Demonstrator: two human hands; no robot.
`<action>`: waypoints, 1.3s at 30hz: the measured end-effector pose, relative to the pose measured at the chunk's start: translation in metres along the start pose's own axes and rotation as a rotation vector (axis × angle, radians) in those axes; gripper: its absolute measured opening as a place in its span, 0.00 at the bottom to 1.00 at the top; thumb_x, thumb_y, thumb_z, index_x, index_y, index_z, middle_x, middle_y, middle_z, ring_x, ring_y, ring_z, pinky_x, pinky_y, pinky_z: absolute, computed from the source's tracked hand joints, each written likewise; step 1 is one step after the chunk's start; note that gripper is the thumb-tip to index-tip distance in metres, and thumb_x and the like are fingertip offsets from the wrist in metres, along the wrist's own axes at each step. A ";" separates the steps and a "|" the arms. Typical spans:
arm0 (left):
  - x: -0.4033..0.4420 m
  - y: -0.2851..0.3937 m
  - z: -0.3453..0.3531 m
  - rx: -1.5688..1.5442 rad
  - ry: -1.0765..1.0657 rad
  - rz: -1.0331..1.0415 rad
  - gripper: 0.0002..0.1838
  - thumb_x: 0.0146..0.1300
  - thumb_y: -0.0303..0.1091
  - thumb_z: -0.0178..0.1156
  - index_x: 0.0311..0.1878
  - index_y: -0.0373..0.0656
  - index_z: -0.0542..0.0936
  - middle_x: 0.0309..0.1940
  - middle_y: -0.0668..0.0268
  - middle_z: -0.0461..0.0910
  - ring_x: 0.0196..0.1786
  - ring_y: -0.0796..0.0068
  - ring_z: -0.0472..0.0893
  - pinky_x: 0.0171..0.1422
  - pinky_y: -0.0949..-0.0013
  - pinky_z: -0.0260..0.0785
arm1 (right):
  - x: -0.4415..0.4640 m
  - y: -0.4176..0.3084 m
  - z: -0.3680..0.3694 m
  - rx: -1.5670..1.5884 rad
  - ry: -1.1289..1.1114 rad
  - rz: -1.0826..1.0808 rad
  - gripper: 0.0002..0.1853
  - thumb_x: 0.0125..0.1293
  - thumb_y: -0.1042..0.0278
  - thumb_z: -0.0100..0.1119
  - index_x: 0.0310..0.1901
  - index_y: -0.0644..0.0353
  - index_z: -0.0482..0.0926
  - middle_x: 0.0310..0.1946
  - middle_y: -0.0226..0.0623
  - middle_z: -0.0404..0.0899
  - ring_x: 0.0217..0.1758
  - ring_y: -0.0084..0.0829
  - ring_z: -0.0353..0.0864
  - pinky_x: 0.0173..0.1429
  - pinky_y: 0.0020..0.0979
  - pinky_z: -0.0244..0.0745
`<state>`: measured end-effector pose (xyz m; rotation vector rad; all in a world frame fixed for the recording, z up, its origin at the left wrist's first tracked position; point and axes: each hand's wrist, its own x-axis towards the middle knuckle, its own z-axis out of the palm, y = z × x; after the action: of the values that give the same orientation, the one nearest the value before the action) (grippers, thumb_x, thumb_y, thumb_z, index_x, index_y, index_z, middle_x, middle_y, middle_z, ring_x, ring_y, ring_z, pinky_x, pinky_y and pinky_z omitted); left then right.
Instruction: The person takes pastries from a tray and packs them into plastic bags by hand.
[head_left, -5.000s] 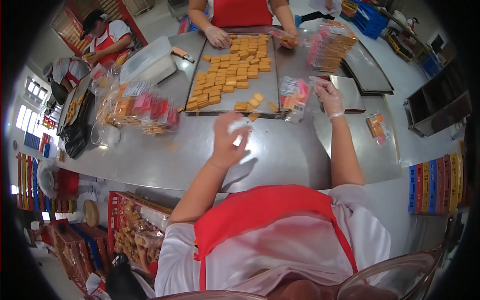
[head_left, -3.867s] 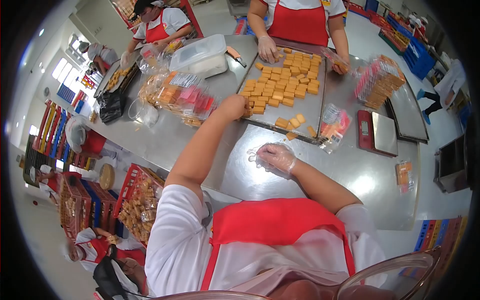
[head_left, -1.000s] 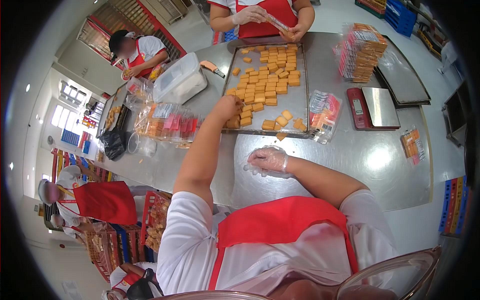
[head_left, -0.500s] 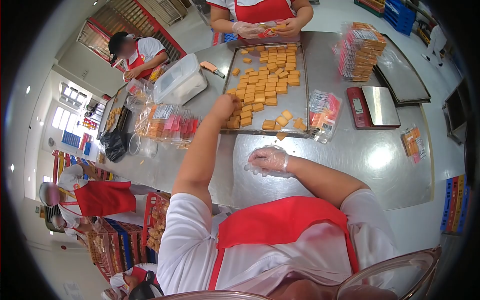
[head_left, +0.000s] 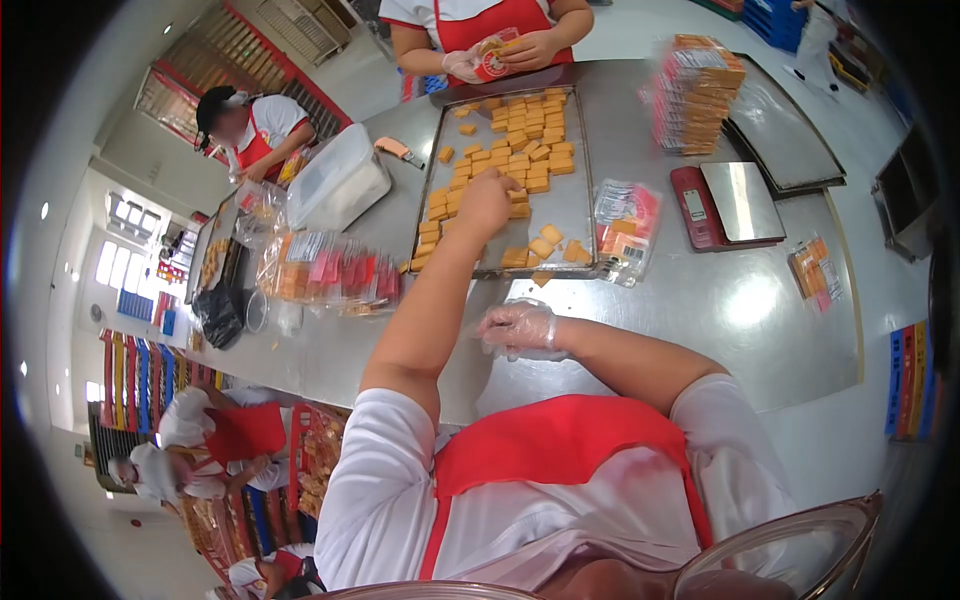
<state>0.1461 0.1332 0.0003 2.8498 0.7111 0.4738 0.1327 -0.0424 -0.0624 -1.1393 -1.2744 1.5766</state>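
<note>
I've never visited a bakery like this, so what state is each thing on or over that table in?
Left hand: bare, fingers among the biscuits
Right hand: gloved, fingers curled, over the table
Biscuits: mostly bunched, a few apart
Tray: flat, partly covered
Right stack: packs piled high
Left packs: overlapping
Scale: display unreadable here
Cutter: lying down
Tub: lid hard to make out

The biscuits [head_left: 528,141] are showing golden orange; the tray [head_left: 572,208] is showing grey. The wearer's apron [head_left: 560,440] is displaying plain red, the scale [head_left: 693,208] dark red. The right-hand crates [head_left: 911,382] are presenting blue, red and yellow stripes.
</note>
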 end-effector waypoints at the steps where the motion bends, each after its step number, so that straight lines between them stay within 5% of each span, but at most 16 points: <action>1: 0.002 0.000 0.000 -0.012 0.032 -0.008 0.09 0.54 0.26 0.52 0.36 0.44 0.80 0.37 0.58 0.76 0.41 0.61 0.75 0.44 0.66 0.67 | 0.000 0.000 0.000 0.013 -0.008 -0.011 0.16 0.60 0.58 0.51 0.44 0.59 0.73 0.35 0.32 0.73 0.28 0.21 0.74 0.32 0.24 0.74; 6: -0.026 0.006 -0.010 -0.461 0.144 -0.167 0.07 0.56 0.32 0.55 0.35 0.41 0.79 0.31 0.57 0.78 0.32 0.58 0.76 0.37 0.65 0.68 | -0.008 -0.009 -0.001 -0.067 0.009 -0.024 0.15 0.59 0.58 0.52 0.42 0.58 0.74 0.35 0.34 0.74 0.30 0.23 0.75 0.34 0.26 0.74; 8: -0.058 0.012 -0.038 -0.307 0.043 -0.313 0.08 0.56 0.33 0.56 0.35 0.39 0.78 0.25 0.57 0.78 0.28 0.60 0.76 0.35 0.67 0.68 | -0.012 -0.010 -0.004 -0.220 0.043 -0.116 0.14 0.59 0.58 0.53 0.40 0.58 0.75 0.34 0.34 0.76 0.31 0.25 0.76 0.37 0.27 0.74; 10: -0.107 -0.005 -0.040 -0.539 0.160 -0.347 0.08 0.54 0.30 0.57 0.36 0.39 0.77 0.31 0.57 0.77 0.35 0.61 0.77 0.40 0.67 0.68 | -0.013 -0.011 -0.015 -0.466 0.075 -0.290 0.13 0.59 0.57 0.53 0.38 0.57 0.75 0.33 0.35 0.77 0.32 0.28 0.76 0.41 0.29 0.73; 12: -0.152 -0.012 -0.047 -0.235 0.550 -0.056 0.09 0.51 0.28 0.58 0.38 0.40 0.77 0.40 0.55 0.74 0.44 0.59 0.74 0.47 0.63 0.65 | -0.022 -0.040 -0.033 -0.536 0.202 -0.321 0.11 0.60 0.56 0.52 0.35 0.54 0.76 0.30 0.34 0.77 0.35 0.30 0.77 0.41 0.30 0.71; 13: -0.176 -0.016 -0.047 -0.137 0.585 -0.115 0.10 0.50 0.26 0.58 0.38 0.40 0.76 0.42 0.54 0.73 0.46 0.57 0.73 0.49 0.61 0.63 | -0.021 -0.044 -0.045 -0.603 0.345 -0.420 0.11 0.60 0.56 0.52 0.35 0.54 0.76 0.30 0.35 0.77 0.35 0.29 0.76 0.39 0.29 0.70; 15: -0.232 -0.023 -0.045 -0.003 0.567 -0.202 0.12 0.48 0.23 0.58 0.39 0.41 0.75 0.45 0.52 0.71 0.48 0.56 0.71 0.52 0.58 0.61 | -0.031 -0.078 -0.066 -0.534 0.509 -0.143 0.13 0.59 0.55 0.53 0.36 0.57 0.76 0.32 0.40 0.76 0.36 0.34 0.76 0.41 0.32 0.70; 16: -0.263 -0.030 -0.040 0.028 0.519 -0.226 0.12 0.48 0.23 0.57 0.40 0.40 0.75 0.46 0.52 0.71 0.48 0.56 0.70 0.52 0.58 0.61 | -0.029 -0.085 -0.089 -0.769 0.561 -0.240 0.13 0.58 0.56 0.54 0.36 0.57 0.76 0.33 0.40 0.76 0.37 0.36 0.76 0.42 0.32 0.70; 18: -0.340 -0.068 -0.008 -0.294 0.332 -0.207 0.12 0.48 0.22 0.58 0.39 0.39 0.74 0.48 0.52 0.68 0.51 0.57 0.67 0.52 0.61 0.60 | -0.024 -0.091 -0.127 -1.008 0.718 -0.058 0.12 0.57 0.58 0.54 0.37 0.57 0.78 0.35 0.40 0.77 0.38 0.35 0.76 0.43 0.31 0.70; 23: -0.343 -0.016 -0.005 -0.542 0.776 -0.524 0.13 0.48 0.22 0.57 0.40 0.39 0.72 0.48 0.54 0.65 0.48 0.60 0.68 0.52 0.64 0.61 | -0.006 -0.078 -0.207 -0.726 1.020 0.142 0.13 0.58 0.59 0.49 0.40 0.53 0.79 0.39 0.39 0.78 0.42 0.38 0.76 0.45 0.34 0.70; 29: -0.316 -0.009 -0.013 -0.405 0.705 -0.363 0.15 0.48 0.20 0.56 0.41 0.41 0.71 0.47 0.55 0.65 0.44 0.63 0.71 0.51 0.68 0.63 | 0.033 -0.055 -0.210 -1.572 0.815 0.033 0.11 0.57 0.59 0.49 0.38 0.43 0.80 0.45 0.32 0.76 0.46 0.35 0.75 0.47 0.35 0.70; 30: -0.313 -0.007 -0.013 -0.423 0.682 -0.333 0.14 0.48 0.19 0.56 0.41 0.41 0.72 0.47 0.55 0.65 0.44 0.64 0.71 0.50 0.68 0.64 | 0.035 -0.063 -0.198 -1.551 0.832 0.175 0.11 0.56 0.57 0.50 0.38 0.41 0.79 0.46 0.32 0.75 0.46 0.36 0.75 0.47 0.37 0.70; 33: -0.314 -0.009 -0.011 -0.428 0.660 -0.327 0.12 0.48 0.19 0.55 0.38 0.40 0.73 0.47 0.55 0.66 0.43 0.64 0.71 0.48 0.68 0.66 | 0.033 -0.062 -0.190 -1.664 0.911 0.121 0.11 0.54 0.61 0.52 0.39 0.44 0.78 0.38 0.36 0.77 0.45 0.39 0.75 0.46 0.38 0.70; 36: -0.317 -0.009 -0.009 -0.486 0.703 -0.374 0.10 0.48 0.18 0.54 0.36 0.39 0.73 0.43 0.56 0.68 0.42 0.63 0.72 0.46 0.68 0.66 | 0.026 -0.071 -0.181 -1.502 0.742 0.320 0.11 0.52 0.59 0.54 0.39 0.47 0.76 0.36 0.38 0.77 0.42 0.42 0.76 0.44 0.41 0.70; 39: -0.316 -0.013 -0.010 -0.441 0.640 -0.309 0.10 0.48 0.18 0.54 0.36 0.39 0.73 0.39 0.56 0.71 0.40 0.63 0.73 0.46 0.69 0.66 | 0.012 -0.066 -0.166 -1.556 0.706 0.300 0.15 0.52 0.58 0.56 0.41 0.50 0.72 0.34 0.41 0.77 0.39 0.44 0.76 0.43 0.42 0.69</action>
<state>-0.1273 -0.0063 -0.0768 2.1170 0.9703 1.3214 0.2911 0.0251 -0.0139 -2.5443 -1.7609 -0.0890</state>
